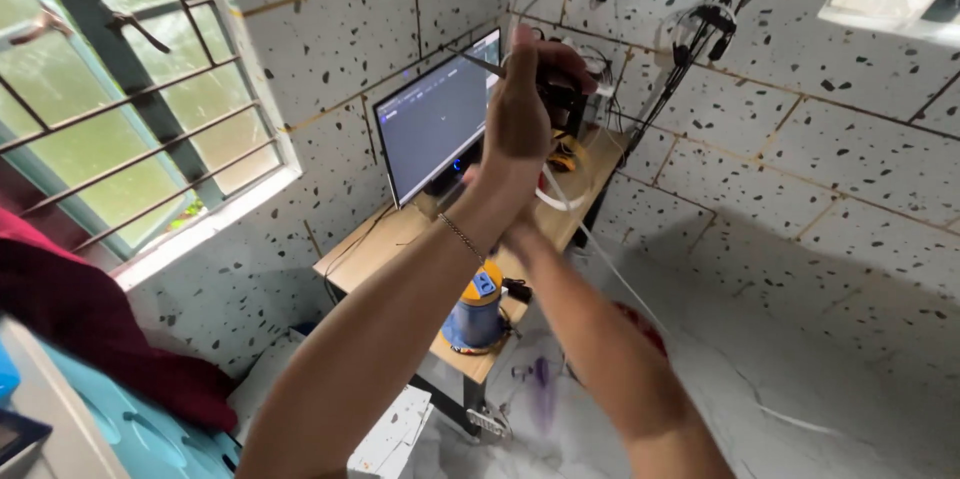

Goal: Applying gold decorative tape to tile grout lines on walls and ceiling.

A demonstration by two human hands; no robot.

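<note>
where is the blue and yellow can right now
In the head view the blue and yellow can stands on the near end of the wooden desk, below the monitor, just behind the raised forearms.

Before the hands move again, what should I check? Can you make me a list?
1. Left hand grip on the dark object: ok, fingers wrapped round it.
2. Right hand: cannot tell, hidden behind the left wrist.
3. White cable free of snags: cannot tell, it trails past the arms.
4. Monitor out of the hands' way: ok, behind them.
5. Blue and yellow container standing upright on the wooden desk: ok.
</note>
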